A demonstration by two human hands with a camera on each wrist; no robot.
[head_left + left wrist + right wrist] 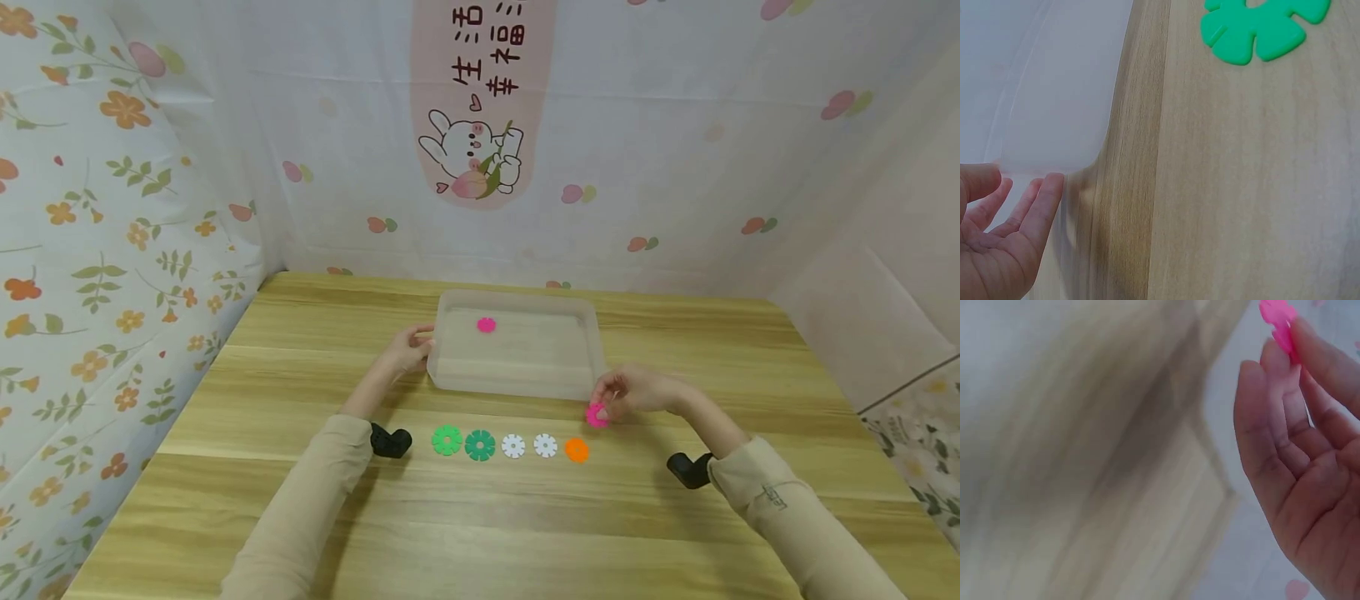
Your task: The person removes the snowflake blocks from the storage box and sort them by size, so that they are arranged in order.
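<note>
A translucent plastic box stands on the table, with one pink disc lying inside it. At its left wall my left hand touches the outside with fingertips and fairly straight fingers; the left wrist view shows the thumb at the same wall. Between thumb and fingertips my right hand pinches a pink notched plastic disc, just off the box's near right corner. In front of the box lie a light green disc, a dark green disc, two white discs and an orange disc in a row.
The wooden table meets a patterned cloth backdrop behind the box. Cloth also hangs on the left and right sides. A black device is on the left wrist and another on the right wrist.
</note>
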